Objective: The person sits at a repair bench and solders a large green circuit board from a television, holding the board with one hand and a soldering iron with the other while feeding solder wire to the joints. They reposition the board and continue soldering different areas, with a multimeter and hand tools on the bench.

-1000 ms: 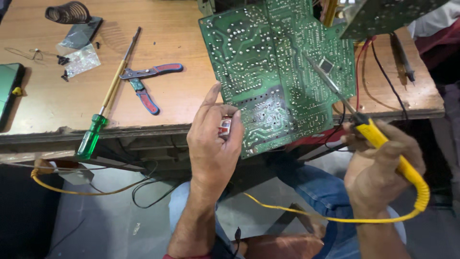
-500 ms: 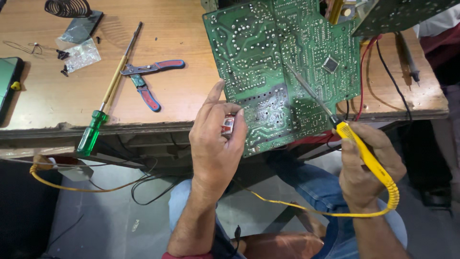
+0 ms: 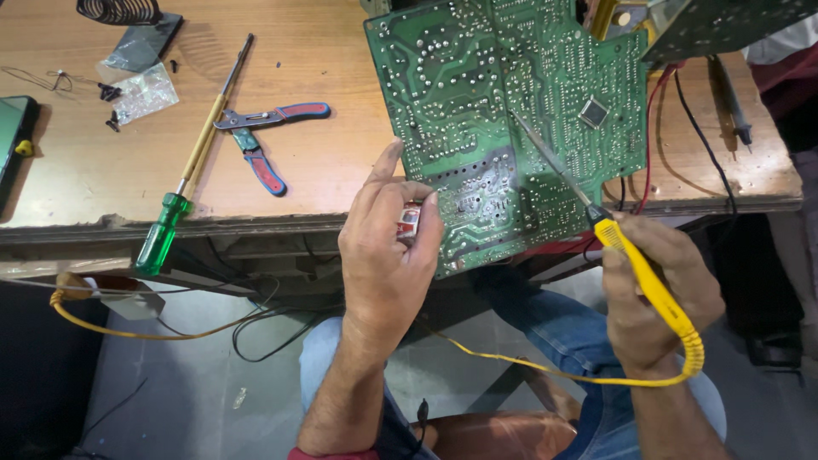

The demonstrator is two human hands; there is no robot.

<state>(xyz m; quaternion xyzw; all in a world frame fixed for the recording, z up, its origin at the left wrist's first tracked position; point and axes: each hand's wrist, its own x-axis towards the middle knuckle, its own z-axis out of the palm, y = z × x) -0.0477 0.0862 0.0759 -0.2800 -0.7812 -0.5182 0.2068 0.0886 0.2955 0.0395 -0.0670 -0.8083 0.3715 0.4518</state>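
Head view looks down on a green circuit board (image 3: 494,111), solder side up, lying tilted over the near edge of a wooden counter (image 3: 324,170); everything else is placed from that board. At the board's lower left corner the left hand (image 3: 388,247) grips its edge, thumb raised along the side and fingers curled, pinching a small red and white object (image 3: 411,223) against the board; what that object is cannot be told. To the lower right of the board the right hand (image 3: 652,294) is wrapped in a fist around the yellow handle of a soldering iron (image 3: 635,273), whose thin metal shaft slants up and left so that its tip rests on the solder side near the board's middle. A yellow cord (image 3: 545,368) loops from the handle's end down below the board, in front of the person's blue jeans (image 3: 554,328). Left of the board on the counter lie red-handled pliers (image 3: 260,140) with handles spread, and just beyond them a long screwdriver (image 3: 192,175) with a green handle that overhangs the counter edge. Right of the board, red and black wires (image 3: 673,128) run across the counter.
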